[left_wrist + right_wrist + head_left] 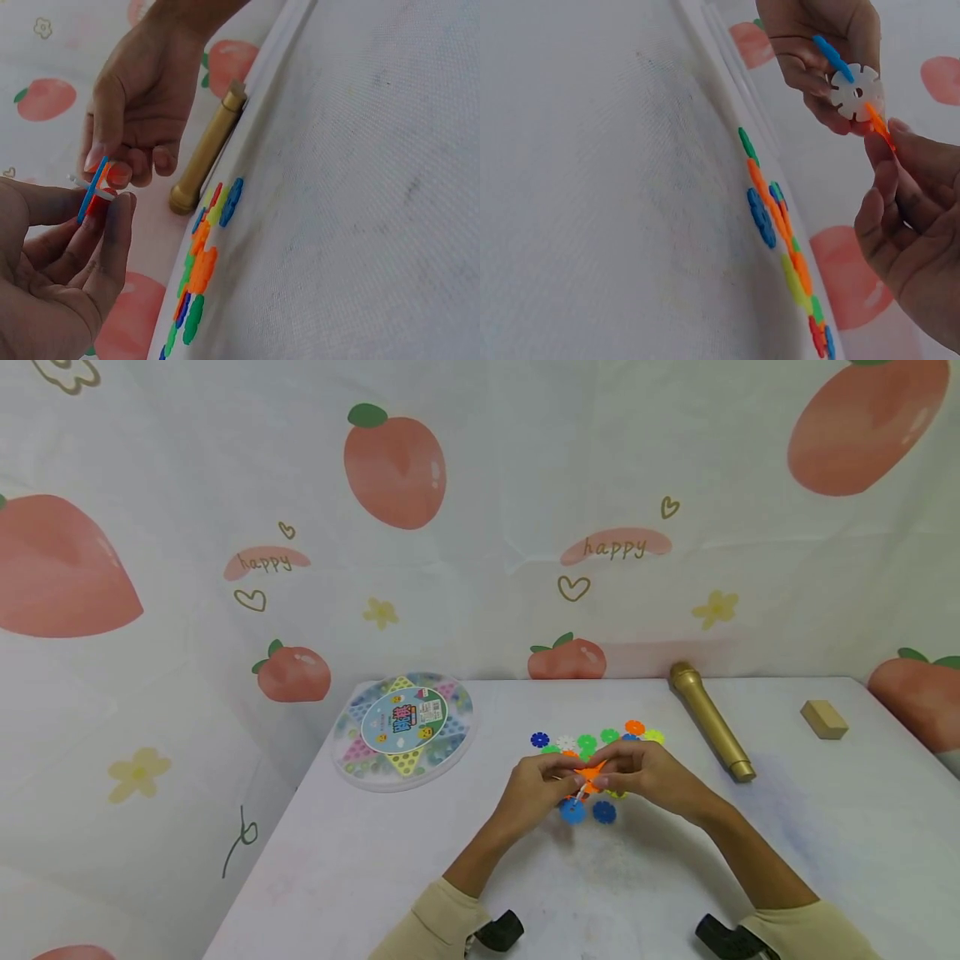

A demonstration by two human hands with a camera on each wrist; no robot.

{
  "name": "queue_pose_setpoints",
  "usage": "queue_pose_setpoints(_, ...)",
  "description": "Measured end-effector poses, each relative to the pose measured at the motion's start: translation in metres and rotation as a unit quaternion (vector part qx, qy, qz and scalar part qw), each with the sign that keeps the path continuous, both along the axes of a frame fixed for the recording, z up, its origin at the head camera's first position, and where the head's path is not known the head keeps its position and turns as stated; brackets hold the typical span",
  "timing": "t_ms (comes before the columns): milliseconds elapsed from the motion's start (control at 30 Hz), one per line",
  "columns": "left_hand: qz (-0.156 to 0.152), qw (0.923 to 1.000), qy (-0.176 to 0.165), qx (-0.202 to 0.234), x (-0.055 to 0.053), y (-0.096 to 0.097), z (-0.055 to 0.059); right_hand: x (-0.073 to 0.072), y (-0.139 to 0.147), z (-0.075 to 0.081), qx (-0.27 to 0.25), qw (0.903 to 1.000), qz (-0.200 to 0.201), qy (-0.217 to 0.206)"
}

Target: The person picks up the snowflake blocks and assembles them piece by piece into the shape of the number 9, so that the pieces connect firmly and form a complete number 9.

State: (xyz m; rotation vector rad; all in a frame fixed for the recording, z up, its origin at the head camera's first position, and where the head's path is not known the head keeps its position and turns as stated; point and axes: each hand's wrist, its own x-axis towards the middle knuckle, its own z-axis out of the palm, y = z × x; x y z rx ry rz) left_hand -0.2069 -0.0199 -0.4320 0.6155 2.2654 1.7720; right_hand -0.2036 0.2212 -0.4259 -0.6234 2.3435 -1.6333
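A white notched disc is joined edge-on to a blue disc and meets an orange disc at its lower edge. My left hand pinches the white and blue pieces between thumb and fingers. The right hand grips the orange disc between thumb and index finger. Both hands meet above the tabletop, fingertips close together. On the table beneath and behind them lie several loose notched discs, among them a dark blue one, an orange one and a green one.
To the left, a round, flat, clear-lidded game box lies on the white table. A gold microphone-shaped stick is at the right, with a small wooden block beyond it. Behind the table hangs a peach-print cloth.
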Motion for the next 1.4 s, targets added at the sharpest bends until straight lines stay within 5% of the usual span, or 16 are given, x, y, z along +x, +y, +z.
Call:
queue_pose_setpoints(300,0.026,0.9995,0.002,-0.018,-0.002,-0.003,0.000,-0.004,0.009,-0.002,0.039,0.9986,-0.033,0.016)
queue_pose_setpoints(1400,0.048,0.9975,-0.052,0.001,-0.004,-0.008,0.001,-0.012,0.023,-0.018,0.163,0.9857,-0.008,0.041)
